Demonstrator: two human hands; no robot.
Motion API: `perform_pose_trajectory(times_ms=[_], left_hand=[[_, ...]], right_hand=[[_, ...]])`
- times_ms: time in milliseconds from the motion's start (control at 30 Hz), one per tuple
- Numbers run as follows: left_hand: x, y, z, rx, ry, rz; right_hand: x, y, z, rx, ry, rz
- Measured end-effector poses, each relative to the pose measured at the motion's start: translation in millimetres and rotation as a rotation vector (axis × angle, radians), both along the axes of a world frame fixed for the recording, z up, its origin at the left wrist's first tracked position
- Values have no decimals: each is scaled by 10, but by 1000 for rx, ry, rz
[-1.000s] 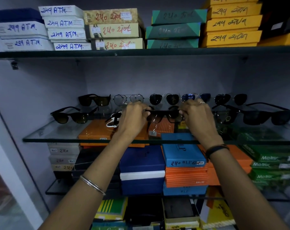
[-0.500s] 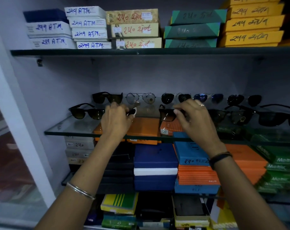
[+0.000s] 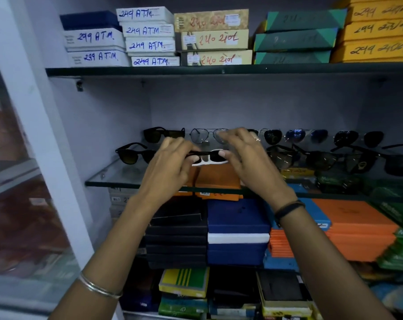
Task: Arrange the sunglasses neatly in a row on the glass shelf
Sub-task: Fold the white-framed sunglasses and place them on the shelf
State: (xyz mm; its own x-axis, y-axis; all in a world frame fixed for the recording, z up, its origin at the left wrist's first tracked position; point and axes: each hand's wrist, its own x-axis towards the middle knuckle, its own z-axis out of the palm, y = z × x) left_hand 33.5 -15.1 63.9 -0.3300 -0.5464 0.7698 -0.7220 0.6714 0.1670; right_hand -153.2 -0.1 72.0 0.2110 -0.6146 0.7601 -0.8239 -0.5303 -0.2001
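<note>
Black-and-white sunglasses (image 3: 209,158) are held just above the glass shelf (image 3: 117,179), between both hands. My left hand (image 3: 172,161) grips their left end and my right hand (image 3: 246,155) pinches the right end. A dark pair (image 3: 135,153) lies to the left in the front row. More dark pairs (image 3: 320,158) stand to the right. Behind runs a back row: a black pair (image 3: 163,134), a clear aviator pair (image 3: 208,136) and several dark aviators (image 3: 306,136). Whether the held pair touches the glass is hidden.
Stacked labelled boxes (image 3: 147,36) fill the upper shelf (image 3: 135,70). Under the glass lie orange boxes (image 3: 219,179), and blue (image 3: 237,229), black and orange boxes further down. A white cabinet frame (image 3: 32,125) and glass door stand at the left.
My right hand let go of the dark pair in the middle and moved left onto the black-and-white pair that my left hand holds. The view shifted left.
</note>
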Motion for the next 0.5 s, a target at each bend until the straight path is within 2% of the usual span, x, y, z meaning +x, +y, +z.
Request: perform_pose_trajectory(times_ms=[133, 267, 367, 500], left_hand=[[43, -3, -4, 7, 67, -65], [31, -13, -30, 34, 115, -127], [-9, 29, -20, 34, 237, -124], [-5, 14, 2, 85, 315, -71]], right_hand=[[-32, 16, 22, 36, 130, 46], [-37, 36, -1, -6, 162, 19], [-36, 34, -30, -21, 100, 18], [-40, 28, -68, 12, -124, 80]])
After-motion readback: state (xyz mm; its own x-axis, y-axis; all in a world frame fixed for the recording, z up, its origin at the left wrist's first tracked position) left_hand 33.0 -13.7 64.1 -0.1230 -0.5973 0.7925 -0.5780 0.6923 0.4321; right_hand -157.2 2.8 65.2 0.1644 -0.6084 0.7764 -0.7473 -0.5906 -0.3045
